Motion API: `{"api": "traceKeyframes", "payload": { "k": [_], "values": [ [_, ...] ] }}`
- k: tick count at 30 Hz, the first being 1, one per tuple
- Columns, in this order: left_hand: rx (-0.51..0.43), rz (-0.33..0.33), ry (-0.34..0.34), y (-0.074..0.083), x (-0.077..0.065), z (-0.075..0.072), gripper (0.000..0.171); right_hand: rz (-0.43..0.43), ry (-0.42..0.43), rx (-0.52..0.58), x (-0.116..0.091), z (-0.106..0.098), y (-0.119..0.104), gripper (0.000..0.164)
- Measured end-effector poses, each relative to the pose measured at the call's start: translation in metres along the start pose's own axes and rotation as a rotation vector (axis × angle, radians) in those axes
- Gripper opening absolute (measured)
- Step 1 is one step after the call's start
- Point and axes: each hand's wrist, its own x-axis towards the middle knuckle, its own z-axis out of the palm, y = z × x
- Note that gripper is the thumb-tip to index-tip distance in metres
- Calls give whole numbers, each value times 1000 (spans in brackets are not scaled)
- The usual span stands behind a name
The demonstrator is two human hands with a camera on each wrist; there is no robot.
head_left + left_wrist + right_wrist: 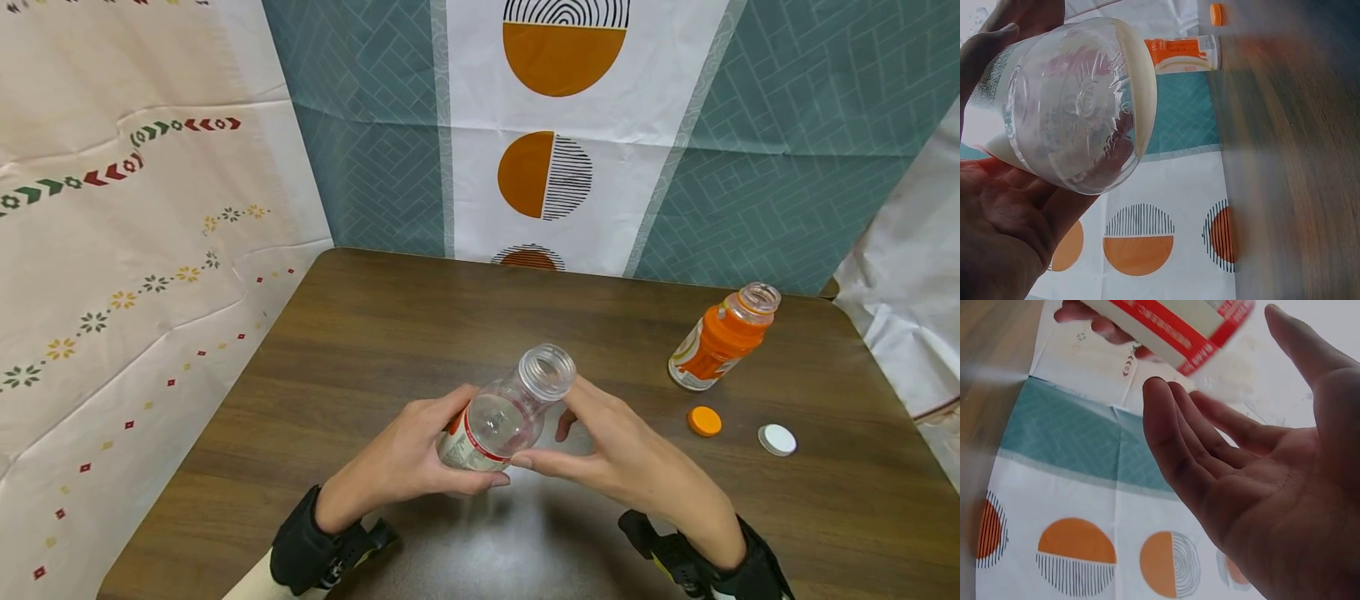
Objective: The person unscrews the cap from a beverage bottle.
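My left hand (408, 446) grips a clear, uncapped bottle (501, 423) by its lower body, over the middle of the table. It is tilted, its open mouth up and toward the right. The left wrist view shows the round see-through base of this bottle (1085, 109), with the hand wrapped around its side. A red and white label (1169, 328) shows on it in the right wrist view. Close by on the right is my right hand (630, 450); its fingers are loosely extended beside the bottle, and the palm holds nothing.
An uncapped bottle of orange drink (723, 337) stands at the back right of the wooden table (360, 333). In front of it lie an orange cap (704, 421) and a white cap (777, 440). Patterned cloth (360, 167) hangs behind the table and along both sides.
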Motion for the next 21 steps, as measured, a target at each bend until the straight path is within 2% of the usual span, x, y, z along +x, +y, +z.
{"api": "traceKeyframes", "payload": {
  "k": [13,17,21],
  "values": [
    [33,-3,28,3,1,3,57,17,111,9,7,22,-5,70],
    [44,1,32,4,1,4,58,24,131,20,6,25,-5,67],
    [46,-24,23,4,0,4,60,31,154,19,5,27,-4,64]
  ]
}}
